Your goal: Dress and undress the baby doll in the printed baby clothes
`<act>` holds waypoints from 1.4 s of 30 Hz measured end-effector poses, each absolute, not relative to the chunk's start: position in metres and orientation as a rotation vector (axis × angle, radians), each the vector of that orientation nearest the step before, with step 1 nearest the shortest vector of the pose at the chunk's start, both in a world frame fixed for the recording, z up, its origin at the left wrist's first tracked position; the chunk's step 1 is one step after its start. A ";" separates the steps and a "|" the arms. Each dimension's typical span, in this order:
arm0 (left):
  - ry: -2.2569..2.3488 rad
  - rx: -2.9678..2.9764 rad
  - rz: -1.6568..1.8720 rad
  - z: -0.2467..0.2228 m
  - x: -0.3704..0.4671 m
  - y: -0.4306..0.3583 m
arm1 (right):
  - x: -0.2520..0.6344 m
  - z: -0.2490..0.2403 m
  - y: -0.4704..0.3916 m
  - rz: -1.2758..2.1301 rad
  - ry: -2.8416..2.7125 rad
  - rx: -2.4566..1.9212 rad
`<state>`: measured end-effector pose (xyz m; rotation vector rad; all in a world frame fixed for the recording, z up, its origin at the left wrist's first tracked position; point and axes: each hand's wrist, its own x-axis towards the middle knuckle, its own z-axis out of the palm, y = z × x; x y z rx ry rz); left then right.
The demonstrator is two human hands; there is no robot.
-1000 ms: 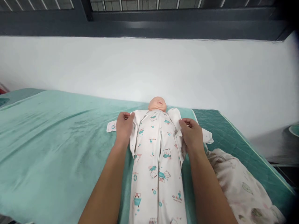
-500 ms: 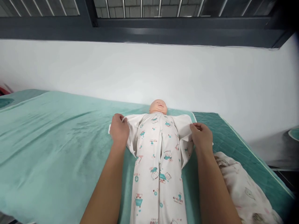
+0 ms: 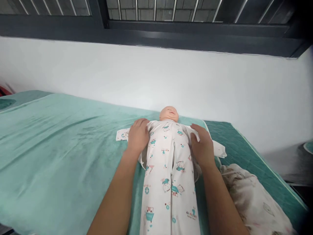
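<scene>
A baby doll [image 3: 169, 114] lies on its back, its head toward the wall. White printed baby clothes [image 3: 168, 169] are spread over its body, with a seam or opening down the middle. My left hand [image 3: 139, 135] lies on the sleeve at the left side, fingers together and stretched out. The sleeve's cuff [image 3: 121, 134] sticks out beyond that hand. On the other side my right hand [image 3: 202, 143] rests over the sleeve near the shoulder, fingers stretched, thumb apart. Past it the right cuff [image 3: 219, 149] lies flat. The doll's arms are hidden.
A light green cover [image 3: 68, 156] is spread under the doll, with some wrinkles. A crumpled printed white cloth [image 3: 254, 199] lies by my right forearm on a darker green quilted mat [image 3: 244, 153]. Behind are a white wall [image 3: 146, 75] and a dark window frame [image 3: 171, 34].
Both hands have let go of the sleeve edges and moved inward toward the doll's shoulders. The sleeves now lie stretched out to the sides, cuffs showing. The view has shifted slightly.
</scene>
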<state>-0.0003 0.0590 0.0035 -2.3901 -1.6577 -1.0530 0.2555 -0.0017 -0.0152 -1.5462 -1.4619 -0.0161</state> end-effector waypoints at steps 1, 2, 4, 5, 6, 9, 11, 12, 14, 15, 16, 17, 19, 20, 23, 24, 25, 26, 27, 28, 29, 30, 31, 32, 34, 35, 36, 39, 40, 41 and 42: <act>-1.579 -2.496 -1.043 0.002 0.002 0.061 | 0.253 -0.017 0.000 0.061 -1.496 -1.525; -1.530 -2.578 -1.015 -0.001 0.004 0.064 | 0.251 -0.018 0.001 0.135 -1.515 -1.519; -1.530 -2.646 -0.945 -0.005 0.005 0.068 | 0.250 -0.022 0.006 0.231 -1.531 -1.537; -1.559 -2.643 -0.918 -0.006 0.004 0.069 | 0.251 -0.023 0.009 0.251 -1.543 -1.553; -1.590 -2.630 -0.900 -0.008 0.004 0.071 | 0.253 -0.024 0.011 0.258 -1.559 -1.570; -1.654 -2.578 -0.888 -0.010 0.001 0.074 | 0.258 -0.026 0.019 0.251 -1.627 -1.624; -1.670 -2.546 -0.879 -0.012 0.000 0.075 | 0.264 -0.027 0.025 0.205 -1.664 -1.676; -1.678 -2.528 -0.870 -0.012 0.000 0.075 | 0.267 -0.028 0.027 0.167 -1.688 -1.707; -1.698 -2.498 -0.845 -0.013 -0.002 0.076 | 0.277 -0.031 0.030 0.084 -1.748 -1.773; -1.716 -2.478 -0.836 -0.013 -0.003 0.076 | 0.282 -0.033 0.030 0.057 -1.774 -1.803; -1.743 -2.450 -0.832 -0.013 -0.004 0.077 | 0.288 -0.034 0.031 0.043 -1.789 -1.829; -1.778 -2.413 -0.829 -0.013 -0.006 0.077 | 0.294 -0.036 0.030 0.048 -1.794 -1.849; -1.876 -2.327 -0.822 -0.014 -0.009 0.077 | 0.303 -0.039 0.028 0.086 -1.774 -1.868; -1.928 -2.285 -0.820 -0.014 -0.010 0.077 | 0.307 -0.040 0.027 0.108 -1.760 -1.866; -2.010 -2.225 -0.826 -0.014 -0.012 0.077 | 0.312 -0.043 0.025 0.104 -1.757 -1.844; -2.009 -2.223 -0.833 -0.014 -0.012 0.077 | 0.312 -0.044 0.024 0.080 -1.768 -1.837; -2.001 -2.224 -0.840 -0.014 -0.012 0.077 | 0.311 -0.046 0.024 0.050 -1.782 -1.830; -1.987 -2.228 -0.846 -0.014 -0.011 0.077 | 0.310 -0.047 0.024 0.016 -1.791 -1.825; -1.969 -2.235 -0.850 -0.013 -0.011 0.077 | 0.309 -0.048 0.024 -0.016 -1.795 -1.818; -1.947 -2.244 -0.854 -0.013 -0.010 0.076 | 0.308 -0.049 0.024 -0.045 -1.796 -1.811; -1.923 -2.255 -0.862 -0.012 -0.009 0.076 | 0.307 -0.050 0.024 -0.070 -1.797 -1.801; -1.892 -2.271 -0.873 -0.011 -0.008 0.076 | 0.305 -0.050 0.023 -0.094 -1.798 -1.788; -1.850 -2.299 -0.885 -0.010 -0.008 0.075 | 0.304 -0.050 0.023 -0.119 -1.797 -1.772; -1.796 -2.338 -0.899 -0.009 -0.007 0.075 | 0.302 -0.049 0.022 -0.146 -1.794 -1.753; -1.660 -2.451 -0.910 -0.007 -0.005 0.073 | 0.298 -0.047 0.019 -0.200 -1.788 -1.705; -1.593 -2.516 -0.898 -0.006 -0.004 0.072 | 0.296 -0.046 0.018 -0.220 -1.792 -1.677; -1.545 -2.577 -0.876 -0.006 -0.003 0.070 | 0.294 -0.045 0.016 -0.232 -1.807 -1.654; -1.553 -2.673 -0.772 -0.008 -0.003 0.067 | 0.288 -0.043 0.013 -0.210 -1.912 -1.653; -1.586 -2.674 -0.737 -0.009 -0.003 0.067 | 0.286 -0.042 0.012 -0.199 -1.946 -1.682; -1.621 -2.663 -0.709 -0.010 -0.003 0.066 | 0.285 -0.042 0.011 -0.194 -1.970 -1.719; -1.650 -2.645 -0.689 -0.011 -0.004 0.067 | 0.284 -0.042 0.010 -0.196 -1.982 -1.759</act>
